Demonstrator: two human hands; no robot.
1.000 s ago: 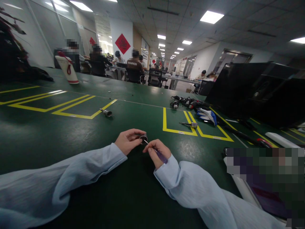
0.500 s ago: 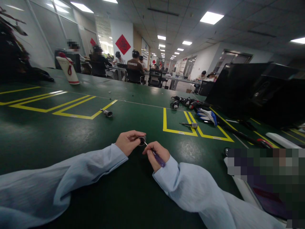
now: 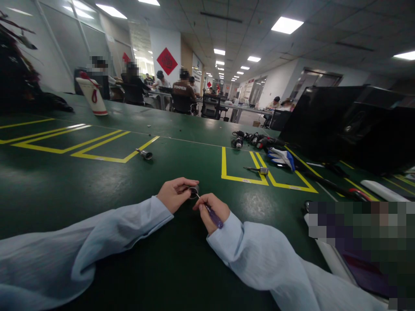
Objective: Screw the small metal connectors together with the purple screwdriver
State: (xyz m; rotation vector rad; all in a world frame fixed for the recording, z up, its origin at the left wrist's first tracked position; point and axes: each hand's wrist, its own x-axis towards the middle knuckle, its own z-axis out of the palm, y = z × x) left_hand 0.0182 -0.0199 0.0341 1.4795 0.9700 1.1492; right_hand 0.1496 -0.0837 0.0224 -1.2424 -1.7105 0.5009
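My left hand [image 3: 175, 194] is closed around a small round metal cup-like part [image 3: 193, 191], its open end facing my right hand. A screwdriver with a purple handle [image 3: 213, 216] is gripped in my right hand [image 3: 214, 209]. Its thin shaft points up and left into the opening of the metal part; the tip is hidden there. Both hands are just above the green table [image 3: 181, 268]. Farther left on the table lies a similar metal part [image 3: 145, 154] with a narrow stem. Another metal part with a thin dark rod [image 3: 259, 170] lies to the right.
Black cabled devices [image 3: 249, 139] and a blue-and-white glove [image 3: 281, 158] lie at the back right, near a large black monitor [image 3: 320, 116]. A white cup [image 3: 93, 95] stands at the back left. Yellow tape [image 3: 244, 179] marks the table. Several people sit at desks beyond.
My right hand and the screwdriver have shifted very slightly to the left. My left hand still holds the metal part in the same place.
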